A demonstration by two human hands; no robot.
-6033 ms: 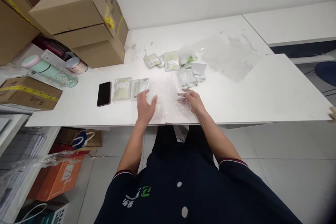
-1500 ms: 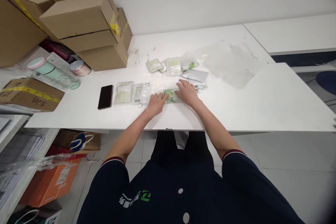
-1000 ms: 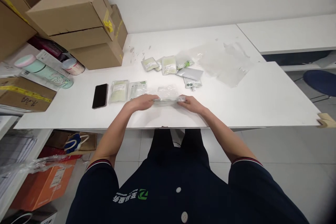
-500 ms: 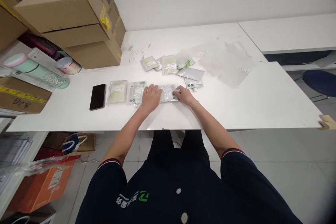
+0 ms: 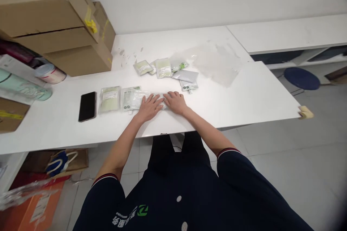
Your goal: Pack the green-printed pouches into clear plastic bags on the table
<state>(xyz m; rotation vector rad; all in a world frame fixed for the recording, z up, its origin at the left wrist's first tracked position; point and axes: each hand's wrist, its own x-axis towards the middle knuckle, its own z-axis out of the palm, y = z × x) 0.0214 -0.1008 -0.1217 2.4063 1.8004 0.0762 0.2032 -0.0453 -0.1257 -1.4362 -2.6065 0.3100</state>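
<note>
Near the front of the white table, my left hand lies flat with fingers spread on a clear plastic-wrapped packet. My right hand rests close beside it, fingers stretched out over the packet's right end. Both hands cover much of the packet, so its contents are hard to make out. Under or against its left side is a pouch with green print and dark round marks. Further left lies a flat pale-green packet with a white label.
A black phone lies left of the packets. Several pouches and a clear plastic sheet are behind my hands. Cardboard boxes, a can and a mint-green bottle stand at left. A blue stool is at right.
My right hand has gone from gripping the packet's right edge to lying flat on it. My left hand stays on the packet, fingers more spread. The view has shifted to the right.
</note>
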